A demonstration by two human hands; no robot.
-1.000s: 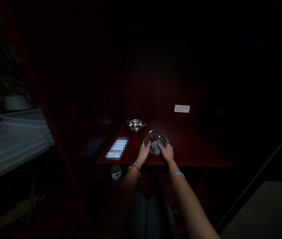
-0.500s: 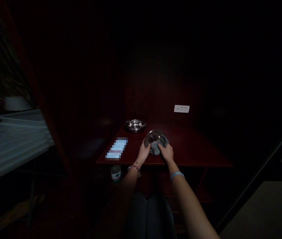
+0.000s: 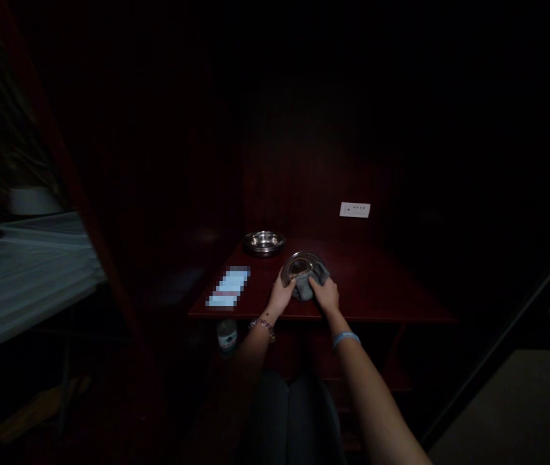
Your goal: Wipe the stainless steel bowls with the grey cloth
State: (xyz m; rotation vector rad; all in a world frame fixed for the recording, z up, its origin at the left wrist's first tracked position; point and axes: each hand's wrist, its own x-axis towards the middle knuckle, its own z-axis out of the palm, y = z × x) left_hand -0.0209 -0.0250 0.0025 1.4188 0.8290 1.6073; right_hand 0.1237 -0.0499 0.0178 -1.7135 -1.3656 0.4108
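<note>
While the left hand (image 3: pixel 280 296) curls around the rim of a steel dish (image 3: pixel 298 265) on the desk (image 3: pixel 381 290), the right hand (image 3: pixel 324 294) half closes on a grey cloth (image 3: pixel 307 286) against the dish's near side.

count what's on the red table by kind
steel dishes: 2
cloth: 1
blurred blue item: 1
total: 4
</note>
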